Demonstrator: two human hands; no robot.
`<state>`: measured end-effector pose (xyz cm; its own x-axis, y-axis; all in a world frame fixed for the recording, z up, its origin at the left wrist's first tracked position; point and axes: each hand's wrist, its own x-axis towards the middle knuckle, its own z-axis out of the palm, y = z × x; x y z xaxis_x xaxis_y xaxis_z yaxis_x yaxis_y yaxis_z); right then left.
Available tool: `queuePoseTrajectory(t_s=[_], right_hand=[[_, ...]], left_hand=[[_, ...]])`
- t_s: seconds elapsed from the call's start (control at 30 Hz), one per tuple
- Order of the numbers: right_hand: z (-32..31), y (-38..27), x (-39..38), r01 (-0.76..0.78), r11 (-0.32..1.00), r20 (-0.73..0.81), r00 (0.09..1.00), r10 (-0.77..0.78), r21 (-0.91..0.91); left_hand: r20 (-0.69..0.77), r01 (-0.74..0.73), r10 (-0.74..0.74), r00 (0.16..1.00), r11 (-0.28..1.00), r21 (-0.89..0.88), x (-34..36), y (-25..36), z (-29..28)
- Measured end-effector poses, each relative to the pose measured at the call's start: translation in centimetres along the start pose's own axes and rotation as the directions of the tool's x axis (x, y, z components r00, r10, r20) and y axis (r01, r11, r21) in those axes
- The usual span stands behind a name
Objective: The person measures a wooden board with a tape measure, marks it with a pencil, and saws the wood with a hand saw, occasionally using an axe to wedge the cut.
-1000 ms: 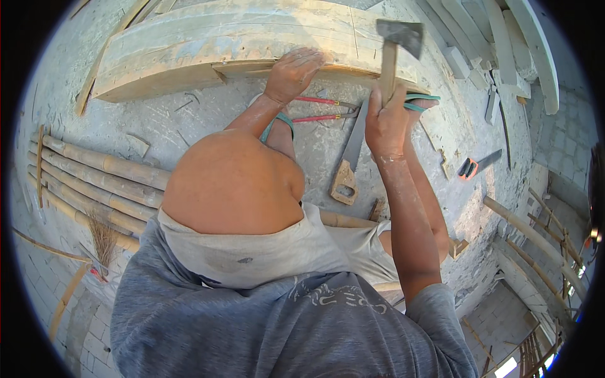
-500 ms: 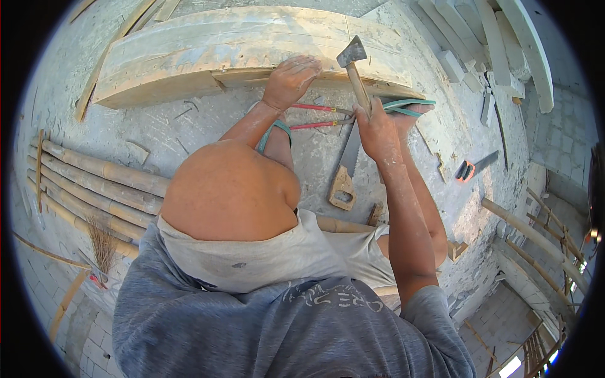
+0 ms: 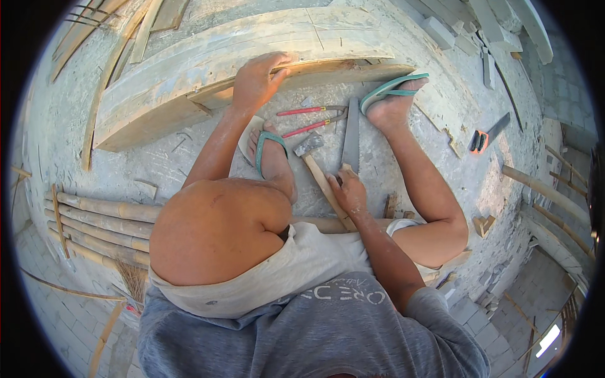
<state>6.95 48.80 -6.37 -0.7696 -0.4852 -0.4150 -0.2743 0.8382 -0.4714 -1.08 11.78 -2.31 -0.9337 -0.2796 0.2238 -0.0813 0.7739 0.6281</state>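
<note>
My left hand (image 3: 257, 82) rests at the near edge of a long wooden formwork box (image 3: 208, 60), fingers stretched over its top edge and thumb apart. My right hand (image 3: 348, 191) is low, closed round the wooden handle of a handsaw (image 3: 351, 140) that lies on the concrete floor, blade pointing away from me. My fingers hide most of that handle. Just left of the hand lies a hatchet (image 3: 324, 179), its metal head toward the box and its wooden handle slanting back toward my shorts. Red-handled cutters (image 3: 309, 120) lie between my sandalled feet.
A second, orange-and-black handled saw (image 3: 481, 142) lies on the floor at the right. Bamboo poles (image 3: 107, 220) are stacked at the left, near a twig broom (image 3: 132, 280). Small wood offcuts (image 3: 484, 225) lie by my right knee. Concrete beams (image 3: 498, 28) stand at the far right.
My right hand has put the hatchet down on the floor and moved back to the handsaw's handle. The left hand has shifted left along the box edge.
</note>
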Motion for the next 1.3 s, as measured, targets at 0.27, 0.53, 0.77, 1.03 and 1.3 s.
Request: queuePoseTrajectory(t_s=[0.27,0.53,0.77,1.03,1.3], right_hand=[[-0.1,3.1,-2.7,-0.12,0.944,-0.046,0.993,0.112,-0.307],[-1.3,1.6,-3.6,-0.2,0.964,0.227,0.945,0.237,-0.173],[0.0,3.7,-3.6,0.032,0.93,0.193,0.98,0.043,-0.366],[-4.8,1.8,-4.8,0.288,0.934,-0.059,0.95,-0.306,-0.21],[-14.1,-5.3,-6.7,0.051,0.294,-0.153,0.929,0.337,0.954]], left_hand=[[0.159,-0.204,0.173,0.972,0.957,0.206,3.6,1.1,1.5],[0.267,-0.008,-0.061,0.962,0.968,0.251,7.9,-2.0,-0.7],[0.549,0.059,-0.152,0.822,0.981,0.184,8.2,-5.1,-5.5],[0.512,-0.031,-0.046,0.858,0.989,0.141,7.8,-7.2,-5.3],[0.473,0.064,-0.087,0.877,0.996,0.063,11.7,-4.0,-4.5]])
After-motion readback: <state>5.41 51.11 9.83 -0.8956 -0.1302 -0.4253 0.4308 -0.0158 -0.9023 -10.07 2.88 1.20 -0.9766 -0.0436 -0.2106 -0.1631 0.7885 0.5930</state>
